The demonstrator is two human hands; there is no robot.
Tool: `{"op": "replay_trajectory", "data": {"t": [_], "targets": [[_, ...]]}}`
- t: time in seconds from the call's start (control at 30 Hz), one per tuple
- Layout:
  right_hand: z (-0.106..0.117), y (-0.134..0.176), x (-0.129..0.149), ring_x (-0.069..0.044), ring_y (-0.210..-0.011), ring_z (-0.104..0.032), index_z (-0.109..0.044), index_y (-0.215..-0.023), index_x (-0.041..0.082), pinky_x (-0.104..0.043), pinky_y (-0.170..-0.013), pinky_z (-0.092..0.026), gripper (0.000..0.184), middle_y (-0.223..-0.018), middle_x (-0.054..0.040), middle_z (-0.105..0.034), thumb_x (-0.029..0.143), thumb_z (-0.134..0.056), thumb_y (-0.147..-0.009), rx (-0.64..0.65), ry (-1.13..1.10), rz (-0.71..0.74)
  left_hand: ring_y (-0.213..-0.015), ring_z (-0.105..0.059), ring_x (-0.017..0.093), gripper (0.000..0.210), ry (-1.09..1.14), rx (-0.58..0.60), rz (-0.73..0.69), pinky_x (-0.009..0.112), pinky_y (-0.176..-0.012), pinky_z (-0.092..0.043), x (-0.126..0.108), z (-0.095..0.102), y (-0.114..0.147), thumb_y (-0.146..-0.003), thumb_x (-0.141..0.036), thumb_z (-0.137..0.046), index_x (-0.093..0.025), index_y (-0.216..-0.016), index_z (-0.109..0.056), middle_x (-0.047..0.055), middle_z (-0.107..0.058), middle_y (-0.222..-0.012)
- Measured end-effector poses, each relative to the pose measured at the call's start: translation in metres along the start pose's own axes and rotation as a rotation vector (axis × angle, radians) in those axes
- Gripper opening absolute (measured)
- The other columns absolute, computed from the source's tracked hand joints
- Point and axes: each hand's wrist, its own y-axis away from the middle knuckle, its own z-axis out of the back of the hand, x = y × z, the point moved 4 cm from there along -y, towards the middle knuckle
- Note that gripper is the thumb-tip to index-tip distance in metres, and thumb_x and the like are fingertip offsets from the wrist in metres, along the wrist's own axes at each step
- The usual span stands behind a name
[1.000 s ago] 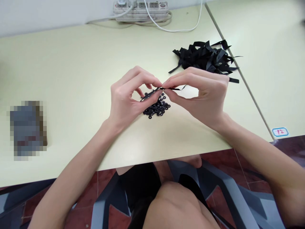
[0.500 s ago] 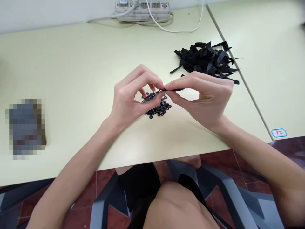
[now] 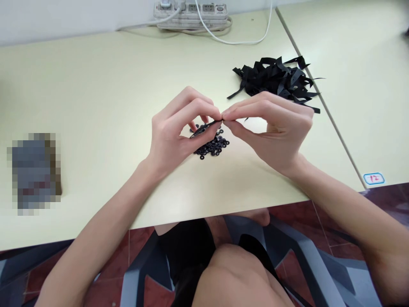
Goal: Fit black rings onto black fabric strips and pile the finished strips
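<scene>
My left hand (image 3: 174, 132) is closed in a pinch, thumb and fingertips gripping a short black fabric strip (image 3: 208, 125). The strip runs back under the fingers toward the palm. Tip to tip with it, my right hand (image 3: 281, 132) pinches the strip's other end; whether a small part sits between the fingertips is hidden. Just below and behind the left thumb lies a small heap of black ring-shaped pieces (image 3: 213, 147), like little washers, on the table. Beyond my right hand is a loose pile of black fabric strips (image 3: 271, 79).
A white power strip (image 3: 193, 16) with plugs and a looping white cable (image 3: 243, 42) lies along the wall. At left sits a blurred-out box-like object (image 3: 35, 170). A seam (image 3: 322, 98) divides the pale table, and a numbered label (image 3: 373, 178) is near its front edge.
The strip stuck out rightward between my right fingers; now it shows on the left-hand side, with my right fingertips at its end. Both hands have barely moved.
</scene>
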Motion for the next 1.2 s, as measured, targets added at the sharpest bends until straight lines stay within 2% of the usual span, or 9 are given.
{"op": "replay_trajectory", "data": {"t": [0.13,0.3,0.43,0.53,0.7,0.83,0.93,1.07,1.2], "targets": [[0.009,0.000,-0.002,-0.035,-0.118,-0.083,-0.085,-0.106,0.044,-0.063,-0.105,-0.070,0.014,-0.124,0.0006,-0.087,0.033,-0.078,-0.108,-0.057,-0.038,-0.003,-0.094,-0.081,0.024,0.012,-0.077,-0.042,-0.038,0.036,-0.063,-0.070,0.000,0.004,-0.002,-0.110,-0.041,-0.078,-0.031,-0.105,-0.082,0.005,-0.079,-0.104],[0.007,0.001,-0.006,-0.038,-0.119,-0.082,-0.085,-0.109,0.046,-0.065,-0.107,-0.070,0.020,-0.125,0.0016,-0.087,0.028,-0.086,-0.100,0.014,0.029,-0.085,-0.095,-0.082,0.023,0.015,-0.068,-0.042,-0.032,0.034,-0.066,-0.070,0.001,0.007,-0.004,-0.111,-0.044,-0.077,-0.031,-0.105,-0.083,0.004,-0.081,-0.103],[0.001,-0.002,-0.007,-0.034,-0.114,-0.083,-0.082,-0.115,0.041,-0.058,-0.106,-0.072,0.010,-0.118,-0.0011,-0.086,0.036,-0.077,-0.108,-0.010,-0.022,-0.162,-0.098,-0.082,0.020,0.013,0.016,-0.049,0.080,0.030,-0.070,-0.069,0.007,0.008,-0.005,-0.114,-0.042,-0.075,-0.031,-0.114,-0.084,0.002,-0.084,-0.105],[-0.005,-0.005,-0.009,-0.029,-0.108,-0.085,-0.079,-0.115,0.035,-0.052,-0.103,-0.074,0.008,-0.118,-0.0030,-0.084,0.038,-0.072,-0.112,-0.012,-0.146,-0.175,-0.097,-0.084,0.020,0.015,0.099,-0.051,0.130,0.027,-0.064,-0.067,0.013,0.006,-0.005,-0.115,-0.044,-0.072,-0.033,-0.118,-0.082,0.002,-0.084,-0.107],[-0.014,-0.007,-0.016,-0.026,-0.103,-0.086,-0.078,-0.124,0.031,-0.045,-0.097,-0.074,0.022,-0.109,-0.0055,-0.084,0.048,-0.068,-0.115,0.049,-0.174,-0.173,-0.105,-0.086,0.022,0.021,0.164,0.014,0.158,0.025,-0.061,-0.068,0.018,0.001,-0.005,-0.117,-0.051,-0.069,-0.034,-0.124,-0.078,0.003,-0.081,-0.115],[-0.017,-0.007,-0.018,-0.024,-0.095,-0.085,-0.080,-0.116,0.029,-0.043,-0.093,-0.075,0.027,-0.103,-0.0052,-0.085,0.055,-0.074,-0.111,0.065,-0.287,-0.205,-0.108,-0.084,0.023,0.021,0.255,0.052,0.202,0.027,-0.063,-0.071,0.022,0.000,-0.005,-0.114,-0.051,-0.073,-0.032,-0.119,-0.079,0.004,-0.080,-0.115],[-0.019,-0.010,-0.019,-0.021,-0.088,-0.083,-0.079,-0.107,0.027,-0.040,-0.089,-0.075,0.035,-0.096,-0.0038,-0.084,0.063,-0.076,-0.109,0.052,-0.398,-0.226,-0.108,-0.084,0.026,0.021,0.378,0.021,0.351,0.029,-0.065,-0.073,0.028,0.003,-0.007,-0.108,-0.051,-0.080,-0.030,-0.111,-0.080,0.005,-0.081,-0.116],[-0.021,-0.012,-0.023,-0.019,-0.082,-0.078,-0.078,-0.099,0.027,-0.037,-0.084,-0.073,0.039,-0.088,-0.0029,-0.081,0.065,-0.076,-0.107,0.061,-0.481,-0.240,-0.121,-0.083,0.030,0.021,0.525,-0.065,0.605,0.030,-0.077,-0.074,0.040,0.010,-0.007,-0.100,-0.050,-0.087,-0.030,-0.105,-0.079,0.004,-0.083,-0.128],[-0.023,-0.011,-0.025,-0.018,-0.080,-0.076,-0.077,-0.097,0.028,-0.036,-0.081,-0.071,0.041,-0.085,-0.0023,-0.078,0.067,-0.075,-0.108,0.095,-0.453,-0.243,-0.127,-0.081,0.030,0.028,0.565,-0.115,0.712,0.032,-0.091,-0.073,0.049,0.012,-0.005,-0.096,-0.054,-0.090,-0.032,-0.106,-0.077,0.001,-0.083,-0.132]]}}
